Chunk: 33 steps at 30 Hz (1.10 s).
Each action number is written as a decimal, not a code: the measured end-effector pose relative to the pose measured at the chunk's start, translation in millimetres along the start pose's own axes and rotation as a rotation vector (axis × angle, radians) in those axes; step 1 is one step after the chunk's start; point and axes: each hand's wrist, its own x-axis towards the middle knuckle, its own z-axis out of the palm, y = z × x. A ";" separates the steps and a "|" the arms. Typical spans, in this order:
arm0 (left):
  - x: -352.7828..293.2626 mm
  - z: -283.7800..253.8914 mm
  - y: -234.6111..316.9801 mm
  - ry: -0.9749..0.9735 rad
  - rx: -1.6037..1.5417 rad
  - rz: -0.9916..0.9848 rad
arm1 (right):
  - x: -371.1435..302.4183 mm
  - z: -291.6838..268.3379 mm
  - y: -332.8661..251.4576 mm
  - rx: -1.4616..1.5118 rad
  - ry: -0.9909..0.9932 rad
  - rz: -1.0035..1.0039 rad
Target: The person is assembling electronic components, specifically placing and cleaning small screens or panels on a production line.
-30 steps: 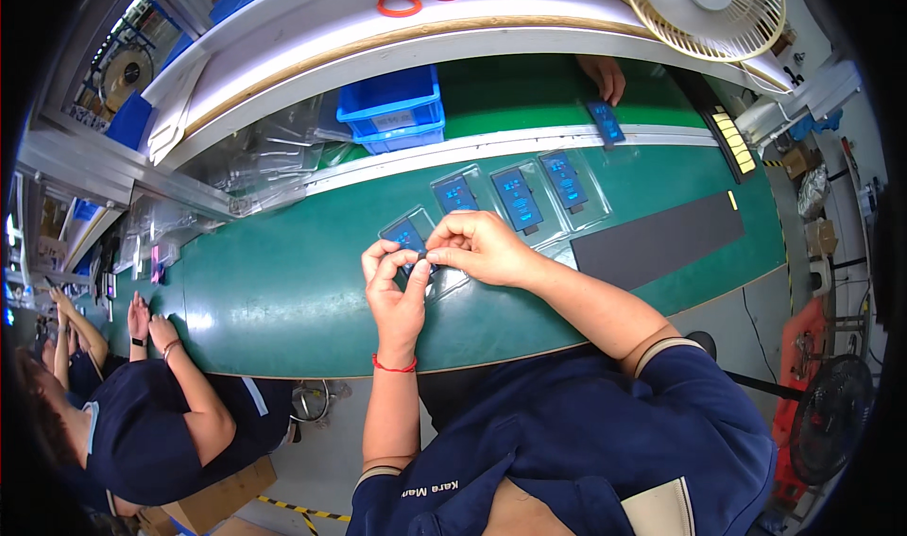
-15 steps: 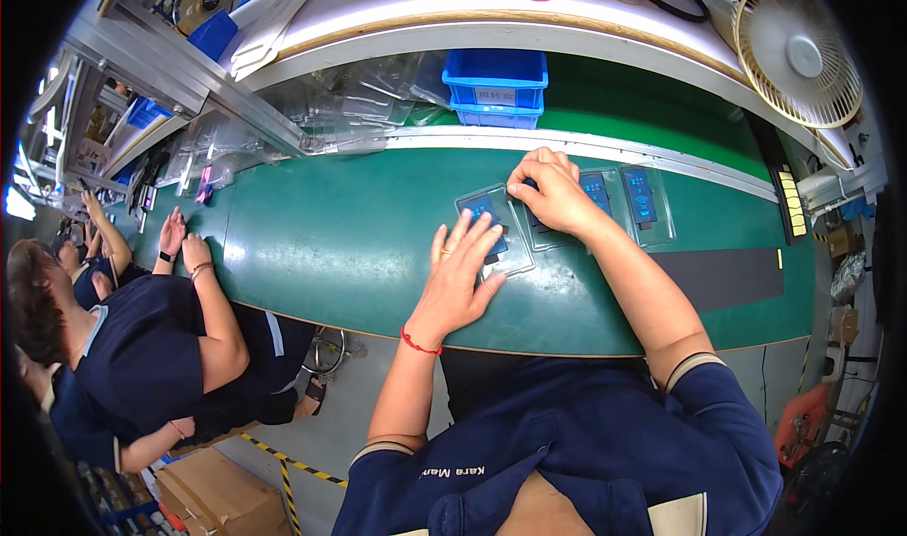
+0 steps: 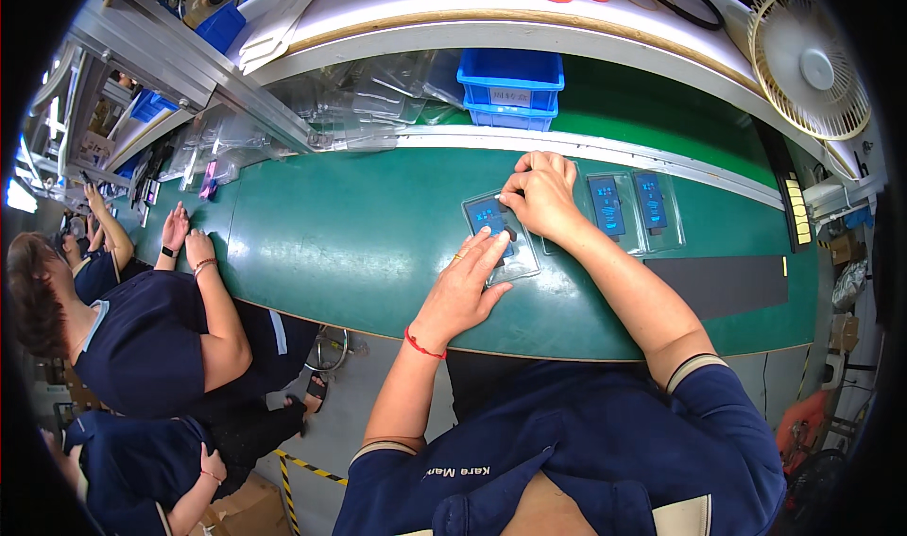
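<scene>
Brings right hand (image 3: 546, 196) leftward to clear tray (image 3: 525, 265) with pinched grip of unclear contents; rests open left hand (image 3: 459, 293) on dark battery (image 3: 485, 216).

Bright; tabletop (image 3: 321, 243) gleams (edges warped).

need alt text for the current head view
A person's left hand partly covers a flat blue-printed battery in a clear plastic tray; the right hand is at the tray's top right corner. Two more trayed batteries lie further right on the green workbench.
</scene>
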 end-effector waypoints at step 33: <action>-1.4 2.9 -1.1 -0.011 0.023 -0.025 | -163.9 -205.6 197.5 -0.610 0.656 0.405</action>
